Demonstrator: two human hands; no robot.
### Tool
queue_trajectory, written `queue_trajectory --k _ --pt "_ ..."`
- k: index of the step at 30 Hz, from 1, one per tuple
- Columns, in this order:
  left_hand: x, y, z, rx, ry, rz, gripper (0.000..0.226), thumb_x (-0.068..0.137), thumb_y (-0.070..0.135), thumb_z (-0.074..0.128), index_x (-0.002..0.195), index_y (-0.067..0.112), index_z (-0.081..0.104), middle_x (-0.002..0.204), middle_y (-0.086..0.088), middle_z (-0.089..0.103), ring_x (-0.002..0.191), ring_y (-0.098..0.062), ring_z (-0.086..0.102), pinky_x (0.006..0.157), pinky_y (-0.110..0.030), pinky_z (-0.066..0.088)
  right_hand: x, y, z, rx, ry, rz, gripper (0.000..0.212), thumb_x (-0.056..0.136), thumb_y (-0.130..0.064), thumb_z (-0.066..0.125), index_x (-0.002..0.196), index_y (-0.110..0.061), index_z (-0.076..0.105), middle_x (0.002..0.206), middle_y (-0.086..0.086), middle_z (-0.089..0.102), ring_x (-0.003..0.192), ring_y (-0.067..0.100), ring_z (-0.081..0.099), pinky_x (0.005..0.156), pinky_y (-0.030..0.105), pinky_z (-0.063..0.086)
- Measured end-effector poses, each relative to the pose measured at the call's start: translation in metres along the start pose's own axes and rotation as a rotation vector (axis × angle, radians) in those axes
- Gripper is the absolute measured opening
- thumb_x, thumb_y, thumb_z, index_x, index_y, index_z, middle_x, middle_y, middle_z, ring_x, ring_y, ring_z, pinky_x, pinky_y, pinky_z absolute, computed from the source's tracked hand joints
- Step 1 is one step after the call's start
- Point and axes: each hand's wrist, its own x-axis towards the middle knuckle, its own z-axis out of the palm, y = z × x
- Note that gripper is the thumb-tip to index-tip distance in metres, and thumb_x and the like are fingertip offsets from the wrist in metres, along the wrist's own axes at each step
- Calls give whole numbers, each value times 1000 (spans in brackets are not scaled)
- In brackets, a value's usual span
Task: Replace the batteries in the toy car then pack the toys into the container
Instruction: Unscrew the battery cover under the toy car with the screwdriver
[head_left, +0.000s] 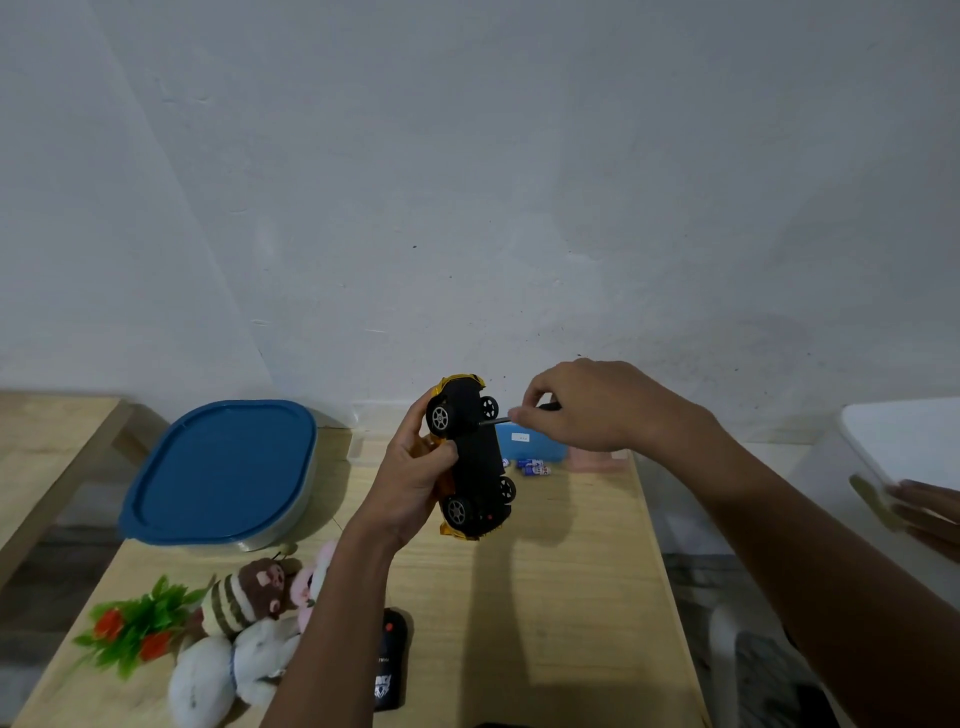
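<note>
My left hand (410, 478) holds a yellow toy car (472, 457) above the wooden table (545, 597), its black underside turned toward me and its wheels showing. My right hand (582, 410) grips a screwdriver (496, 420) whose metal tip touches the car's underside near the upper wheels. Small batteries (535, 466) lie on the table behind the car. A clear container with a blue lid (223, 467), shut, sits at the table's back left. Plush toys (249, 623) lie at the front left.
A black remote control (390, 660) lies near the table's front edge. A plastic plant with red flowers (130, 623) is at the far left. A blue object (535, 446) rests against the wall. Another person's hand (930, 509) and a white surface (904, 447) are at the right.
</note>
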Motion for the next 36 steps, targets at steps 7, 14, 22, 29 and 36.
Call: queue_trajectory --k 7,14,22,29,36 --pt "1 -1 0 8 9 -7 65 78 6 61 138 29 51 114 -14 67 98 -31 67 78 -45 57 0 3 -10 -72 18 -91 16 89 -49 59 104 -45 61 95 -16 66 79 8 54 58 23 34" --pt "2 0 -3 -1 6 -7 67 80 6 61 142 28 47 114 -14 67 98 -31 66 76 -42 57 5 -2 -4 -113 60 -43 33 91 -57 47 99 -35 71 90 -12 70 74 11 59 56 23 34" --pt "1 0 -3 -24 -9 1 65 84 5 59 143 30 47 116 -12 67 99 -27 67 76 -40 57 4 -2 -1 -30 14 -35 25 89 -54 54 103 -37 66 99 -11 68 80 11 58 62 25 37" --pt "0 0 -2 -13 -8 0 68 80 6 61 143 29 47 115 -12 69 97 -27 68 75 -40 57 2 -2 -7 -108 33 -95 22 90 -45 57 111 -44 64 106 -14 69 86 10 60 57 22 33" --pt "1 3 -3 -14 -8 16 67 81 6 60 142 29 48 117 -12 67 99 -29 67 78 -43 57 3 -5 -4 -114 9 -20 42 95 -52 43 73 -22 63 65 -3 59 56 14 48 52 25 34"
